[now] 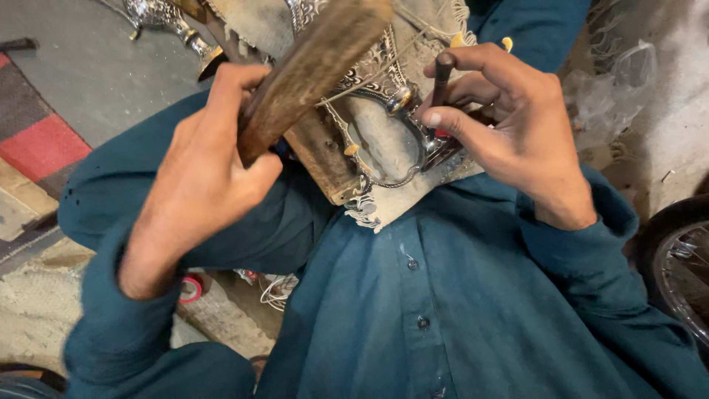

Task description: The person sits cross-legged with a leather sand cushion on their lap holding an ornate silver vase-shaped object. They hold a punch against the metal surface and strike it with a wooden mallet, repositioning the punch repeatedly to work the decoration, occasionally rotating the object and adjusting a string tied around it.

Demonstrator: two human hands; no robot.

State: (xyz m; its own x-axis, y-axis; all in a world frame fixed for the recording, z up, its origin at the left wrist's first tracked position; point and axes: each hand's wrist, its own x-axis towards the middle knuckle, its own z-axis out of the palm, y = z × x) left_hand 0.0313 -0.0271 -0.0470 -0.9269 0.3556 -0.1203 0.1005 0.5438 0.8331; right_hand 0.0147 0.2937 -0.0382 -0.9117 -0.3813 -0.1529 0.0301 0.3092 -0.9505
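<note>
My left hand (203, 174) grips the handle of a worn wooden mallet (314, 66), which is raised and tilted over the work. My right hand (502, 111) pinches a dark metal punch (442, 77), its tip set on the curved silver rim of an ornate embossed metal piece (380, 70). That piece lies on a wooden block (325, 159) covered by a frayed cloth (391, 203), resting on my lap against my teal shirt.
A silver ornate vessel (166, 18) lies on the grey floor at the top left. A red and grey mat (37, 140) is at the left. Crumpled clear plastic (609, 92) sits at the right, a wheel (679, 266) at the lower right.
</note>
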